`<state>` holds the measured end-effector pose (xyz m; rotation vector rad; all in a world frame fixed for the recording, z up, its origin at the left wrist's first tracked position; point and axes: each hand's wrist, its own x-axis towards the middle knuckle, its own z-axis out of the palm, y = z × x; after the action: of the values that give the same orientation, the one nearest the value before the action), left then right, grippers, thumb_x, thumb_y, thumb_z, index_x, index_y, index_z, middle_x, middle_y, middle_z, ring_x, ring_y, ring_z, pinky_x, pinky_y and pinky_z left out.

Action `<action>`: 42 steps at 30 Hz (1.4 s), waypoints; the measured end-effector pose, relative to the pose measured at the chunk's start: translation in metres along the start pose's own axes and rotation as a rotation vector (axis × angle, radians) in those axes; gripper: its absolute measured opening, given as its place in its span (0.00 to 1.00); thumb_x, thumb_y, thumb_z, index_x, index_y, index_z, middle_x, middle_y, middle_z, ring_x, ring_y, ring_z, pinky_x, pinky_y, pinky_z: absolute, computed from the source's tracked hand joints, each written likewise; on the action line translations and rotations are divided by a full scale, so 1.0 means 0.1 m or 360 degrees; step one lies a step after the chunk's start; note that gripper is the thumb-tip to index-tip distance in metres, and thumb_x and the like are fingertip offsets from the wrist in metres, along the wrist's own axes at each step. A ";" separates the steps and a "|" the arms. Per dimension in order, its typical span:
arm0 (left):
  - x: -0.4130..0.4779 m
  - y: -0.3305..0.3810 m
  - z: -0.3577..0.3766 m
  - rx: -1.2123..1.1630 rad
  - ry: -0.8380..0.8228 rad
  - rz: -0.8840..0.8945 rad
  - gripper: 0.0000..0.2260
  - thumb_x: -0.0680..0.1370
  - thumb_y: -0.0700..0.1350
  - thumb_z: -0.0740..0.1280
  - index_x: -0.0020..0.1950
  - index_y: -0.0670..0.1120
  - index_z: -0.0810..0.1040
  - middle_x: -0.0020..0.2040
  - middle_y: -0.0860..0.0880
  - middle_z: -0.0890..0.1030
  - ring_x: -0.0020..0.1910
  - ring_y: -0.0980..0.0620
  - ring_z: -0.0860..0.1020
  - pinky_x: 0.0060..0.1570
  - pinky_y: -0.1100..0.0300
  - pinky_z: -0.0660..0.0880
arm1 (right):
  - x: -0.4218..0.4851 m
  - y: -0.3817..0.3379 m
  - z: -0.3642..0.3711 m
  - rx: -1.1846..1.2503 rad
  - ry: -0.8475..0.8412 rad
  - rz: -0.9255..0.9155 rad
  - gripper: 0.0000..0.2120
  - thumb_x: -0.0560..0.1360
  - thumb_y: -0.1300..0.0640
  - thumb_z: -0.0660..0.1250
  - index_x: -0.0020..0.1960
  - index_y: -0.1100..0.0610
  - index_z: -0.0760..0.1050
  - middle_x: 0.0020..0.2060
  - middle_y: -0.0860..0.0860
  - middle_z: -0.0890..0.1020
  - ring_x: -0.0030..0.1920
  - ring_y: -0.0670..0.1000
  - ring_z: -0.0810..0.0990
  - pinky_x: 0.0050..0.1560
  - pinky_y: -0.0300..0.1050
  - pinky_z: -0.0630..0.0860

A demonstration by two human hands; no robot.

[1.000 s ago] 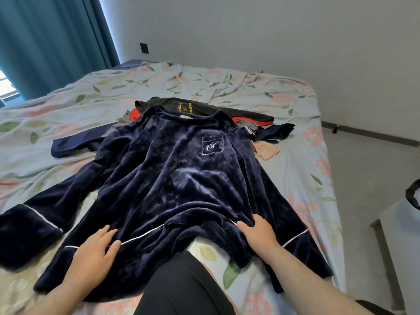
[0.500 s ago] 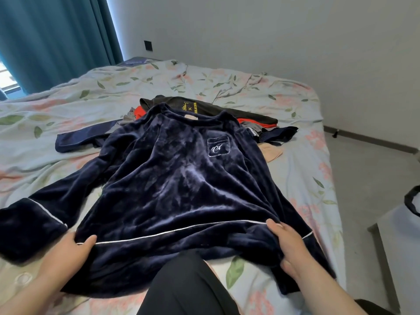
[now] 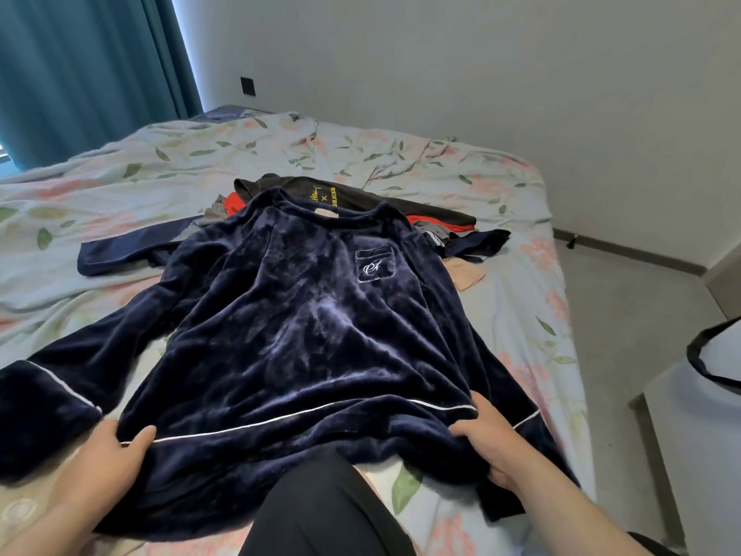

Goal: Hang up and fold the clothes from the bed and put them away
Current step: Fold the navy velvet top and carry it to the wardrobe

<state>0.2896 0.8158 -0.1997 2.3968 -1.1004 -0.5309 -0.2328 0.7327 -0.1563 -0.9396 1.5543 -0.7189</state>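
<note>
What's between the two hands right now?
Head view: the hem of the navy top, with white piping, runs from left hand to right hand; a black-clad knee covers its near edge.

- A teal curtain [image 3: 80, 74] hangs at the upper left, with daylight along its right edge.
- The plain white wall [image 3: 441, 54] carries a small black wall plate [image 3: 248, 87].
- The bed [image 3: 401, 154] wears a floral sheet.
- A grey floor [image 3: 625, 298], a dark skirting board [image 3: 625, 256] and a white piece of furniture [image 3: 697, 455] lie to the right.

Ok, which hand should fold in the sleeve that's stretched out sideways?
Probably left. The left hand grips the top at the hem, right beside the cuff of that sleeve; the right hand holds the opposite hem corner, across the whole garment.
</note>
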 end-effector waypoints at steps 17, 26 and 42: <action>-0.56 2.01 0.65 0.0256 -0.0339 0.0838 0.27 0.78 0.50 0.69 0.74 0.42 0.68 0.71 0.44 0.72 0.70 0.45 0.70 0.71 0.50 0.66 | 0.07 -0.09 -0.91 -0.1222 0.0502 -0.0154 0.08 0.76 0.49 0.66 0.51 0.52 0.77 0.46 0.50 0.81 0.50 0.56 0.79 0.52 0.51 0.78; -0.70 3.72 1.85 0.0071 -0.0754 0.1091 0.24 0.80 0.54 0.65 0.75 0.49 0.68 0.72 0.53 0.72 0.71 0.53 0.70 0.68 0.61 0.64 | 0.57 0.06 -1.37 -0.0162 0.0538 -0.0094 0.07 0.78 0.58 0.66 0.43 0.53 0.81 0.35 0.49 0.85 0.40 0.52 0.84 0.41 0.46 0.80; -0.36 5.33 2.56 -0.0241 -0.1164 0.0067 0.28 0.69 0.61 0.73 0.59 0.43 0.74 0.46 0.44 0.80 0.42 0.45 0.80 0.32 0.58 0.73 | 0.85 -0.70 -1.18 0.0317 -0.1003 0.0015 0.26 0.65 0.65 0.68 0.64 0.58 0.78 0.59 0.66 0.81 0.56 0.62 0.81 0.64 0.61 0.75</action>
<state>-0.1861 0.4733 -0.1168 2.0725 -1.3180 -1.4903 -0.3405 0.6195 -0.1170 -0.8957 0.9152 -0.4918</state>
